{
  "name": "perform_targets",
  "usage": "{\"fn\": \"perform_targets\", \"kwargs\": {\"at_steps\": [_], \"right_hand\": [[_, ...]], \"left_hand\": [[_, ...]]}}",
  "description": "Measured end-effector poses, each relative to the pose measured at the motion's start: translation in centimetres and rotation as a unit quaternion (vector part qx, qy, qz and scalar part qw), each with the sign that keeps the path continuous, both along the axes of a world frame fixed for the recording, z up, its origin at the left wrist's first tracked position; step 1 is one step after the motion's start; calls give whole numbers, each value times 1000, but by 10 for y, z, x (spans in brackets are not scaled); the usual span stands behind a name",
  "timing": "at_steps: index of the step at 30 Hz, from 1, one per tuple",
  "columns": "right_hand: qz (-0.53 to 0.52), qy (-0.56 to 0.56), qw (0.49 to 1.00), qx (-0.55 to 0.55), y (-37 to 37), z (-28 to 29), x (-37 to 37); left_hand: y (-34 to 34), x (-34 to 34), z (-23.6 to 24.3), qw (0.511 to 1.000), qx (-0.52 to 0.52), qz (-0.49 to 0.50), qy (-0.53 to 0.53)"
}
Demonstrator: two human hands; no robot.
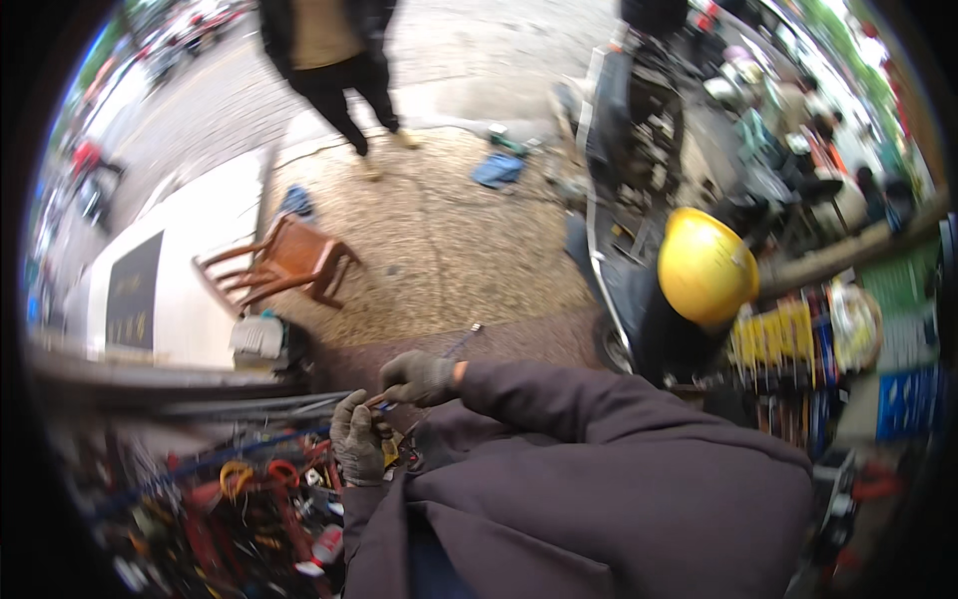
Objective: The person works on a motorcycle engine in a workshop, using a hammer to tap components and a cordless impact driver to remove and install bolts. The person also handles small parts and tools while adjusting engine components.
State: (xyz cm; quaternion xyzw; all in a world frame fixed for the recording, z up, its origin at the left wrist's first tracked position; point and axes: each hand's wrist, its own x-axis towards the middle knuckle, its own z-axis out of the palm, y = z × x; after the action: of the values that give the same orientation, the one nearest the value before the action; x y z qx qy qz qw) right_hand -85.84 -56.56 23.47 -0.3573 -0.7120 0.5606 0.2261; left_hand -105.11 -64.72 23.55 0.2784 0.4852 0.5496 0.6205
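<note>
Both my hands wear grey work gloves and meet in front of my body, just above the lower middle. My left hand (357,439) has its fingers curled round a small part, mostly hidden by the glove. My right hand (419,379) is closed and pressed up to the same spot. Between them shows a bit of a small brownish and blue piece (380,403), too small to name. Past my right hand a thin rod with a metal end (465,339) sticks out; whether I hold it or it lies behind is unclear.
Loose tools and parts (239,499) fill the lower left. A brown wooden chair (299,255) stands ahead left, and a person (339,80) stands beyond it. At right, a yellow helmet (707,268) sits by a dark scooter (639,150). Hand tools hang on a rack (778,344).
</note>
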Motion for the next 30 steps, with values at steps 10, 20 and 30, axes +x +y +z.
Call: {"fn": "perform_targets", "kwargs": {"at_steps": [10,20,30], "right_hand": [[-151,15,970,-189,23,-4,166],[-369,188,864,-288,32,-28,279],[-519,263,741,-335,135,-65,390]], "left_hand": [[116,152,14,961,-27,-236,139],[216,297,-4,918,-83,-380,83],[393,450,-57,854,-77,-498,127]]}}
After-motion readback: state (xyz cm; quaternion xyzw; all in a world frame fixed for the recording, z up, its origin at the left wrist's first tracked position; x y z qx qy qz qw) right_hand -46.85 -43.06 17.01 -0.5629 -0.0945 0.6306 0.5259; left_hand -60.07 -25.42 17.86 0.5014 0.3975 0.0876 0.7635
